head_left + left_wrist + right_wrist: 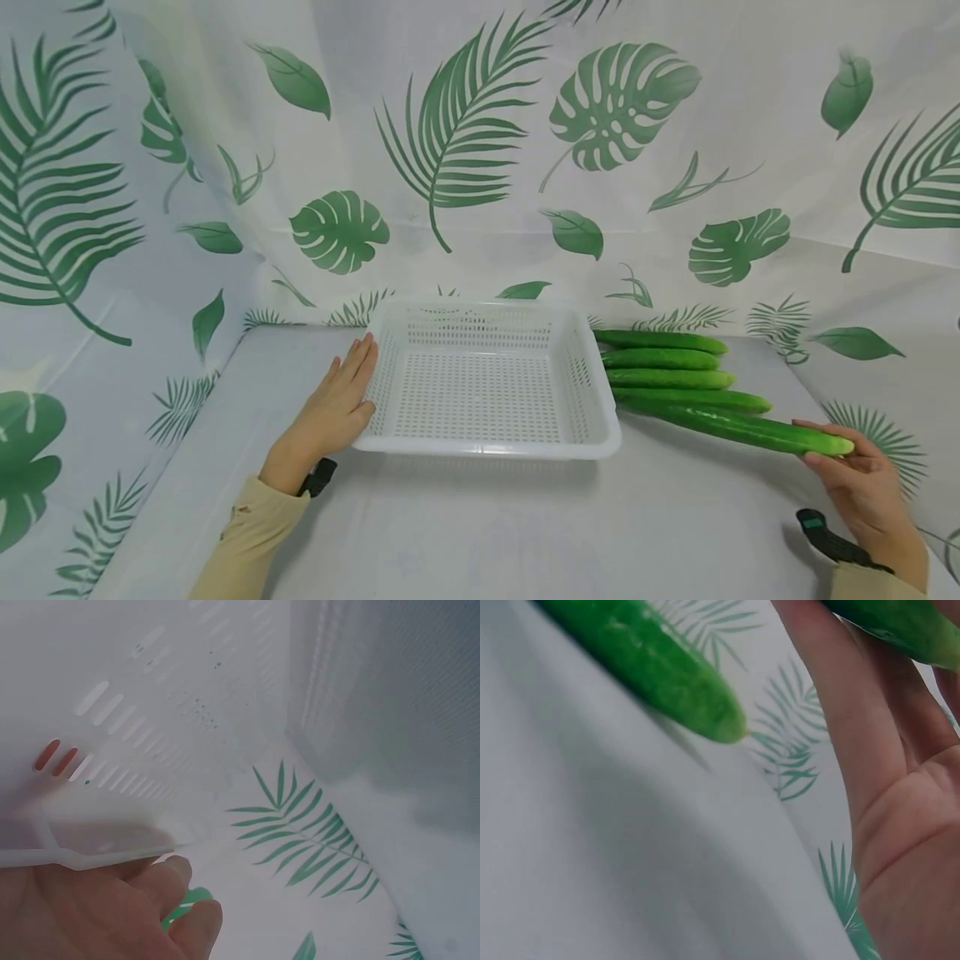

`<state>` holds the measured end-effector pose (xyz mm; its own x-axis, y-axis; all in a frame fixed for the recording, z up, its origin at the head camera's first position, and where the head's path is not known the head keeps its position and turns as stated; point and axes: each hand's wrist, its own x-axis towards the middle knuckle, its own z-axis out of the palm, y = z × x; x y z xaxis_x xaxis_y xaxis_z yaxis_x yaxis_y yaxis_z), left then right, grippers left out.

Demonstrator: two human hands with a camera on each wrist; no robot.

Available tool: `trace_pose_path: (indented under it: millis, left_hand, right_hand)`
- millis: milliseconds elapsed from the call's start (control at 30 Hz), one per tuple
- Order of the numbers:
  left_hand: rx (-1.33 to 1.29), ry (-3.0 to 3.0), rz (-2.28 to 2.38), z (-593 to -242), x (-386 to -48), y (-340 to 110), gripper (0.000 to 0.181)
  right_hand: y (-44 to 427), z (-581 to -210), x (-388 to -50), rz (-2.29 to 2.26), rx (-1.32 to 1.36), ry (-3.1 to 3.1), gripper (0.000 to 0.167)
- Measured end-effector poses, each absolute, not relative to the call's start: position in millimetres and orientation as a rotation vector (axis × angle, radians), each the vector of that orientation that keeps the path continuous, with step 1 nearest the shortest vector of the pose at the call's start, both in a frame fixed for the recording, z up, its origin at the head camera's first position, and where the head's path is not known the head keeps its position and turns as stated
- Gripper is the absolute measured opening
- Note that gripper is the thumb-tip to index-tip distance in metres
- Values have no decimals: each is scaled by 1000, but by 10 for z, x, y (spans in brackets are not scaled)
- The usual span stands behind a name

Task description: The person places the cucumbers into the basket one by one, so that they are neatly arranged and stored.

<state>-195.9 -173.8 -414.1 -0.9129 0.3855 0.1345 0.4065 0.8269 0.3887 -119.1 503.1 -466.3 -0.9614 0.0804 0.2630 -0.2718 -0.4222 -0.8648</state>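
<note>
A white perforated plastic basket (pixel 487 450) stands mid-table in the head view. My left hand (pixel 341 408) rests against its left side, fingers extended along the outer wall. From the left wrist, fingers (pixel 176 881) show just below the basket's rim (pixel 82 859). At the right, my right hand (pixel 862 479) pinches the pale tip of a green cucumber (pixel 742 425) between thumb and fingers. That cucumber slants back toward the basket's right side. The right wrist view shows the held cucumber (pixel 907 630) at the fingers and another cucumber (pixel 660 671) to its left.
Several more cucumbers (pixel 663 379) lie side by side right of the basket, their left ends hidden by its wall. The pale tabletop (pixel 465 533) extends in front. A leaf-patterned white curtain (pixel 480 167) surrounds the back and sides.
</note>
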Motion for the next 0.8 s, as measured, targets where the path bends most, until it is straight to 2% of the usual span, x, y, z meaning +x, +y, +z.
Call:
trace_pose_path:
  millis: [200,433,800]
  left_hand:
    - [-643,-2945,-647,-4150,-1951,-1736,75]
    - [-644,-2933,-648,-4151,-1938,-1737,75]
    - [-654,-2942,-640,-4143,-1941,-1741,75]
  right_hand:
    - [5006,-4539,-1171,2521,324,-1362,54]
    - [4875,-4320,-1169,2503,197,-1219,48]
    - [4356,-3771,-1320,2363,367,-1151,43]
